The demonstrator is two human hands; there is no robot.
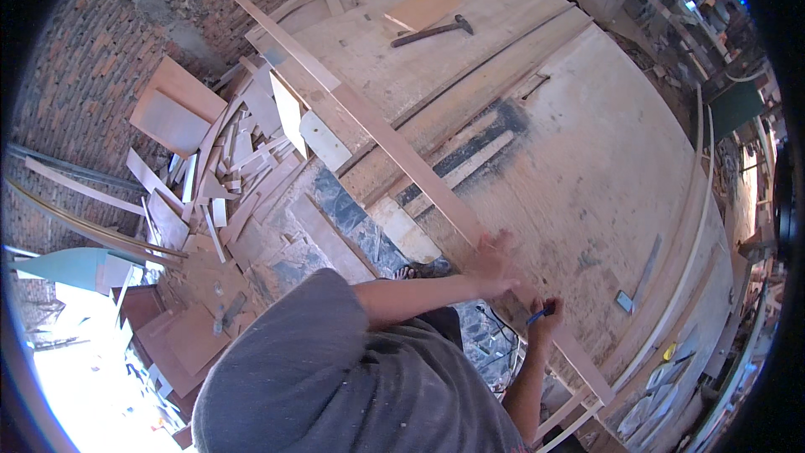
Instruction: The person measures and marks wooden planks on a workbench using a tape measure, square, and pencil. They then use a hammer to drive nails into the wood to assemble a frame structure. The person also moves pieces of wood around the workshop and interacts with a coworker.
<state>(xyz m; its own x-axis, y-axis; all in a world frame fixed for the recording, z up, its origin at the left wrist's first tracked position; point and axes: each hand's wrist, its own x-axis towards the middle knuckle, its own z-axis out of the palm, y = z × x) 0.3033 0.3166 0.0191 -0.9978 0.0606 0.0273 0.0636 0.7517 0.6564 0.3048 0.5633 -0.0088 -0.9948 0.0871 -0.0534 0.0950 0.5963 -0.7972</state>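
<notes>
A long, narrow wooden strip (402,157) runs diagonally over the worktable, from the far left down to the near right. My left hand (490,268) is stretched across the strip with its fingers spread, somewhat blurred, and holds nothing that I can see. Closer to the strip's near end, my right hand (549,321) is closed around a slim blue pen-like tool (537,316). Its tip lies at the strip; whether it touches is too small to tell.
On the wooden worktable (579,176) lie a hammer (433,31), a thin wooden board (428,8) and a tape-measure-like block (624,301) beside a metal-looking strip (647,273). Wood offcuts (243,151) are heaped at the left by a brick wall (92,59). Cables (496,323) hang below the table edge.
</notes>
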